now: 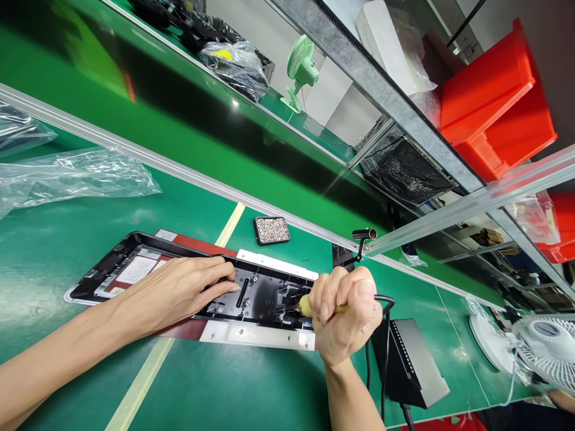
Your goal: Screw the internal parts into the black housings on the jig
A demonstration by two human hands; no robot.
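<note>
A long black plastic housing (pixel 265 302) lies hollow side up on a dark red board (pixel 184 330), between white side strips (pixel 256 336). My left hand (pixel 188 287) rests across its middle, fingers stretched out over the inside, holding nothing that I can see. My right hand (pixel 345 311) is wrapped round the yellowish handle of a corded tool that looks like a soldering iron (pixel 305 306). Its tip points into the ribbed right end of the housing; the exact contact point is too small to tell. Behind the housing stands a small black tray (pixel 272 230) filled with tiny metal pieces.
A black tubular tool holder (pixel 364 234) stands behind my right hand. Right of it sits a dark box (pixel 415 362) with cables. Clear plastic bags (pixel 76 179) lie at the left. A white fan (pixel 543 347) is far right, and red bins (pixel 498 114) are on the shelf.
</note>
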